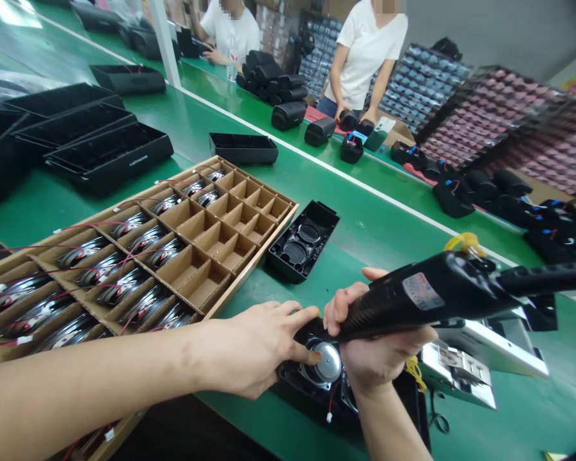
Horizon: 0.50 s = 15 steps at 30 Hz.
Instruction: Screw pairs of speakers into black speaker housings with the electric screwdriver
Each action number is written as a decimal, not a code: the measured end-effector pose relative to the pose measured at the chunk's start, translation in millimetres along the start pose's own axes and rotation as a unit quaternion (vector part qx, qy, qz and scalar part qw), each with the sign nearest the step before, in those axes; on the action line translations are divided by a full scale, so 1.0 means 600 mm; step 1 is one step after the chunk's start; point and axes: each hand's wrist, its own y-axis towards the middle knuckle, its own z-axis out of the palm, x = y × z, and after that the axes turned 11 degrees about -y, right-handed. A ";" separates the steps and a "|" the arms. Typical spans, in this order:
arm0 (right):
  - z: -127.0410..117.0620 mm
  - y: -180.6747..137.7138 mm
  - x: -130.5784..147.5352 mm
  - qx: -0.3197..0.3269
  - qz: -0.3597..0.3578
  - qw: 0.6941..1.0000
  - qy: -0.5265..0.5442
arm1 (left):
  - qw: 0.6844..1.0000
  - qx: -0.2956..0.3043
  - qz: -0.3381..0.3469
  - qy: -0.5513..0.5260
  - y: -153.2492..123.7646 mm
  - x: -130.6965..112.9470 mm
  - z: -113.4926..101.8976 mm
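Note:
My right hand (pixel 374 346) is wrapped round a black electric screwdriver (pixel 436 291), held low over a black speaker housing (pixel 317 384) at the near edge of the green belt. A round silver speaker driver (pixel 327 363) sits in that housing. My left hand (pixel 259 346) rests on the housing's left side, fingers curled, index fingertip pressing beside the driver. The screwdriver's tip is hidden behind my hands.
A cardboard divider tray (pixel 221 237) of speaker drivers with red wires lies to the left. An empty black housing (pixel 302 240) sits beyond my hands. Black trays (pixel 110 150) stack at the far left. A metal fixture (pixel 475 358) stands at right. Two people work across the belt.

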 end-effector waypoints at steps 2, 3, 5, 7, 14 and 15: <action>0.000 -0.001 -0.002 0.006 -0.004 1.000 -0.001 | 1.000 -0.005 0.002 0.000 0.000 0.001 0.001; 0.001 -0.001 -0.002 0.007 -0.006 1.000 -0.002 | 1.000 -0.007 0.005 0.000 0.000 0.002 0.001; 0.002 -0.002 -0.002 0.010 -0.006 1.000 -0.005 | 1.000 -0.012 0.008 0.000 0.000 0.003 0.001; 0.001 -0.003 -0.002 0.012 -0.006 1.000 -0.005 | 1.000 -0.016 0.008 -0.001 -0.001 0.004 0.001; 0.003 -0.004 -0.006 0.019 -0.007 1.000 0.014 | 1.000 -0.025 0.015 0.001 -0.002 0.006 0.005; 0.001 -0.001 -0.003 0.021 -0.009 1.000 0.018 | 1.000 -0.024 0.015 0.003 -0.003 0.005 0.005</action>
